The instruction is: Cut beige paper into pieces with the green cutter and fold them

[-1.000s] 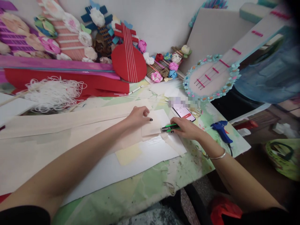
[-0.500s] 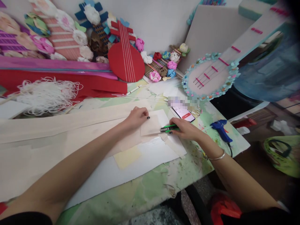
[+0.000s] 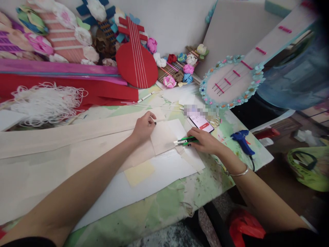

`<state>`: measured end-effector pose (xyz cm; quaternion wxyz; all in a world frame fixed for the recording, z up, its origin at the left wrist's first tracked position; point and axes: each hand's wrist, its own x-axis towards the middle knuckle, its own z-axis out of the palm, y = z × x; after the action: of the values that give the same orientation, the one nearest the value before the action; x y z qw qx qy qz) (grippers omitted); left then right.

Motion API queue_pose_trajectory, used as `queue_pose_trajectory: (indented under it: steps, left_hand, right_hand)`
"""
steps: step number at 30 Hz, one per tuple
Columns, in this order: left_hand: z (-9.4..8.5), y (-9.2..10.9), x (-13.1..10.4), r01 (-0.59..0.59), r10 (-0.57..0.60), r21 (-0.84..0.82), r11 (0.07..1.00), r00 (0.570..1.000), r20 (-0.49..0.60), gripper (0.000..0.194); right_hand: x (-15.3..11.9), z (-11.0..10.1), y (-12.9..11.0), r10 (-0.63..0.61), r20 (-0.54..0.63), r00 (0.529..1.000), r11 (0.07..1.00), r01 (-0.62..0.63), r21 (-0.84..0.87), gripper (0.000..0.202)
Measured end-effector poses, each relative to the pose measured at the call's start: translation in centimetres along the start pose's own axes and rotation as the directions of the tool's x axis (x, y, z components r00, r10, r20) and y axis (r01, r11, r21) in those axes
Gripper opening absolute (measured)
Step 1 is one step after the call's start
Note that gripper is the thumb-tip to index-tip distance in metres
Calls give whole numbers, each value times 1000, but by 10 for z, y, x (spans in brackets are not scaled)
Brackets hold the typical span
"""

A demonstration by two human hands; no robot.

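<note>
My right hand point(image 3: 203, 140) is wrapped round a green box cutter point(image 3: 189, 140), whose blade end points left over the papers. My left hand point(image 3: 144, 126) is closed in a pinch at the upper left edge of a small cream sheet point(image 3: 164, 137); what its fingertips hold is too small to make out. The cream sheet lies over larger cream cloth or paper point(image 3: 89, 144). Beneath them is a white board point(image 3: 164, 178) with a pale yellow patch point(image 3: 139, 173) near its front edge.
A phone point(image 3: 202, 121) lies behind my right hand, and a blue glue gun point(image 3: 243, 141) to the right. White string point(image 3: 48, 103) is heaped at left. A red paper lute point(image 3: 137, 65) and a flower-trimmed instrument point(image 3: 231, 82) stand at the back.
My left hand has moved left and slightly up. The small cream sheet has shifted left and turned. My right hand has hardly moved, still round the cutter.
</note>
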<state>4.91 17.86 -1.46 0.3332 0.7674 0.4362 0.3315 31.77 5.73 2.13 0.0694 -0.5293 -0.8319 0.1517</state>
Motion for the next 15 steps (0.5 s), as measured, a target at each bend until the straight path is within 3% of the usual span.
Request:
queue_pose_trajectory:
  steps: [4, 15]
  left_hand:
    - [-1, -2, 0, -29, 32, 105, 994, 999, -27, 19]
    - [0, -4, -2, -178, 166, 257, 950, 984, 68, 15]
  right_hand:
    - [1, 3, 1, 3, -7, 1000, 1000, -3, -4, 14]
    - [2, 5, -5, 21, 2, 1000, 1000, -21, 4, 18]
